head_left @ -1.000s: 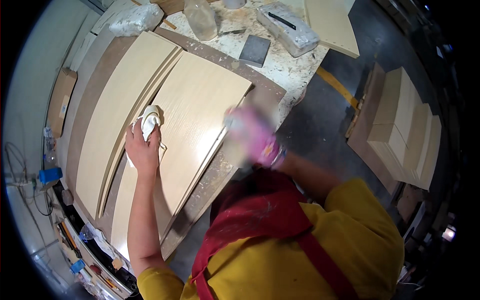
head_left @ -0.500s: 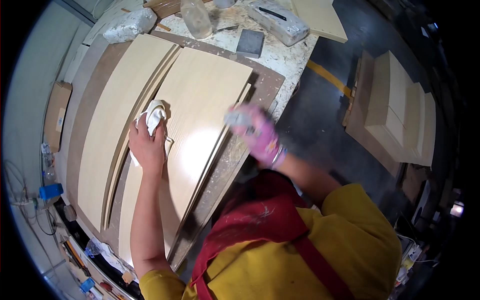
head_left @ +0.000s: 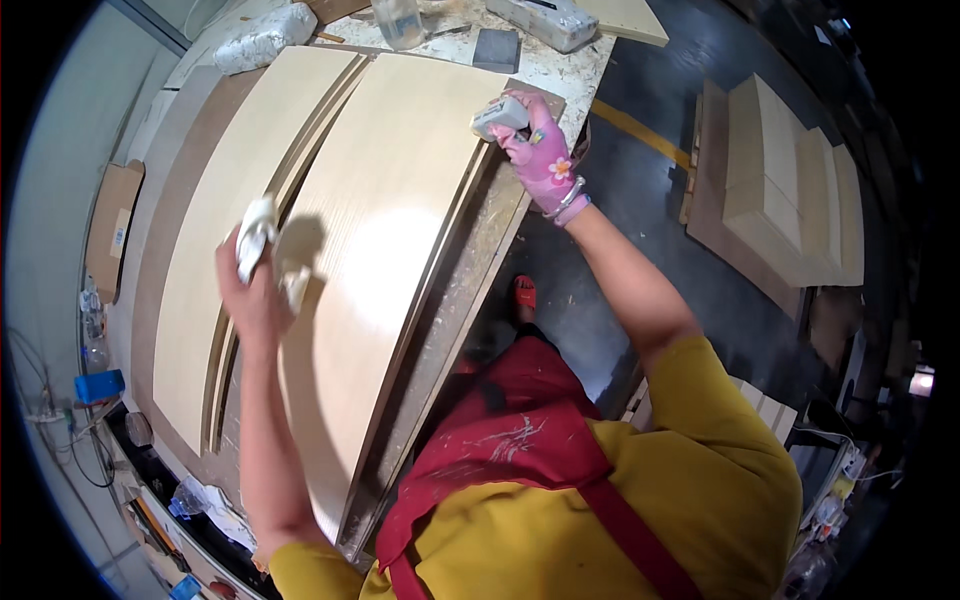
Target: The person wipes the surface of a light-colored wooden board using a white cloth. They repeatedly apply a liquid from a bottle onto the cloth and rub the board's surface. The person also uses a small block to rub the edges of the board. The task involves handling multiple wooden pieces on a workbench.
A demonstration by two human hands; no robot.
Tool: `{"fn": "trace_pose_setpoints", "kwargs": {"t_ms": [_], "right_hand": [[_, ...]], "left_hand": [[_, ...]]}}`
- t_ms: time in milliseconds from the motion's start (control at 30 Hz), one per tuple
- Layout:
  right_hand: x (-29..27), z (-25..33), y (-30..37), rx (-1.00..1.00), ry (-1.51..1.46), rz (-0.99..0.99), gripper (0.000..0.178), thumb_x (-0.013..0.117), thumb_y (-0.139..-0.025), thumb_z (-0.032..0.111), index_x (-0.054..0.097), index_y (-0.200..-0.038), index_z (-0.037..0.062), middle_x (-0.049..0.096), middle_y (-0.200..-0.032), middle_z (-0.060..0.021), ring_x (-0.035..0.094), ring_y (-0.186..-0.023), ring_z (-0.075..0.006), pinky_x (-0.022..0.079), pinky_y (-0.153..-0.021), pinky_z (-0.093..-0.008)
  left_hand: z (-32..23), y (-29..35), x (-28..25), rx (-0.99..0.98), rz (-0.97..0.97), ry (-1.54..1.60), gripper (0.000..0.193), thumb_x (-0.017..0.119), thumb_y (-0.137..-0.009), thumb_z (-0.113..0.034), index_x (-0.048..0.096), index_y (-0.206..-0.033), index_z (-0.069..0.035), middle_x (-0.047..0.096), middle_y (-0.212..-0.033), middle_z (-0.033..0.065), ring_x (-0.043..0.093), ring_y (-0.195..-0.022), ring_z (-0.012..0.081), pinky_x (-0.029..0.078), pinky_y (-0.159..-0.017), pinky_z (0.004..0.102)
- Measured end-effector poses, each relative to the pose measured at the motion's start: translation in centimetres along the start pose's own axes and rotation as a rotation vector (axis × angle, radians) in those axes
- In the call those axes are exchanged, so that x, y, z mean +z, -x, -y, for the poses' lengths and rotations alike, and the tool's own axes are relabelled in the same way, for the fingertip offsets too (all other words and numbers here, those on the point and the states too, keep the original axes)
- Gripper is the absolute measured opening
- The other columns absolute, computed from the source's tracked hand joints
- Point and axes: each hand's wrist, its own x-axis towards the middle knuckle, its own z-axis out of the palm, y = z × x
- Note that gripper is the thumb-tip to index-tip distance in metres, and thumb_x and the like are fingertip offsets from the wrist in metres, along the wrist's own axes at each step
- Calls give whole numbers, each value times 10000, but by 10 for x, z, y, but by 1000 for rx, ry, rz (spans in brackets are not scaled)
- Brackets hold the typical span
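My bare left hand (head_left: 252,300) is closed around a crumpled white cloth (head_left: 257,232), which hangs over the gap between two pale wooden panels. My right hand (head_left: 548,165), in a pink flowered glove, grips a small grey-white block (head_left: 502,117), probably a sanding block. That block rests at the far right corner of the right panel (head_left: 410,150), along its edge. Beside it on the left lies the left panel (head_left: 215,230), with another board showing under its edge. A shadow of my left hand and the cloth falls on the right panel.
Behind the panels, the worktable holds a grey block (head_left: 496,50), a clear plastic container (head_left: 398,22) and a plastic-wrapped white package (head_left: 265,40). A stack of pale boards (head_left: 770,180) stands on the floor at right. A cardboard piece (head_left: 112,230) leans at left.
My right hand has moved away from me along the panel's edge to its far corner with the block. My left hand has lifted the cloth and shifted left.
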Motion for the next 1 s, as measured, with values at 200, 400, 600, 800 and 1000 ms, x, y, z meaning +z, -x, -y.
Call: {"fn": "trace_pose_setpoints", "kwargs": {"t_ms": [200, 400, 600, 800, 1000], "right_hand": [[38, 75, 137, -130, 115, 394, 429, 710, -794, 138, 545, -1186, 83, 594, -1096, -125, 601, -1023, -279, 492, -900, -385], [52, 106, 168, -197, 31, 527, 340, 659, -821, 124, 539, -1134, 65, 572, -1108, -135, 598, -912, -298, 523, -758, -364], [35, 57, 83, -47, 28, 175, 399, 670, -874, 230, 487, -1165, 28, 607, -1062, -163, 638, -913, -293, 530, -782, -369], [79, 95, 215, -424, 34, 558, 512, 751, -716, 84, 508, -1166, 82, 587, -1119, -144, 593, -1015, -307, 505, -816, -419], [94, 143, 243, -288, -167, 726, 439, 690, -762, 104, 522, -1165, 61, 610, -1061, -153, 629, -912, -336, 525, -792, -403]], "left_hand": [[59, 118, -165, -12, 129, -660, 385, 585, -861, -104, 558, -1234, -10, 534, -1206, 188, 531, -1133, 374, 422, -957, 411], [74, 171, -192, -3, 30, -836, 401, 593, -896, -220, 538, -1207, 26, 535, -1165, 217, 538, -1057, 409, 430, -900, 447], [62, 168, -183, 27, 9, -870, 371, 575, -910, -221, 545, -1190, 20, 543, -1108, 200, 565, -977, 396, 457, -820, 439], [64, 169, -183, -28, -20, -874, 371, 576, -905, -236, 562, -1198, -9, 551, -1171, 206, 581, -979, 406, 472, -818, 439], [64, 171, -187, -26, -27, -882, 389, 587, -888, -262, 576, -1193, -22, 560, -1166, 184, 575, -1008, 393, 472, -834, 441]]}}
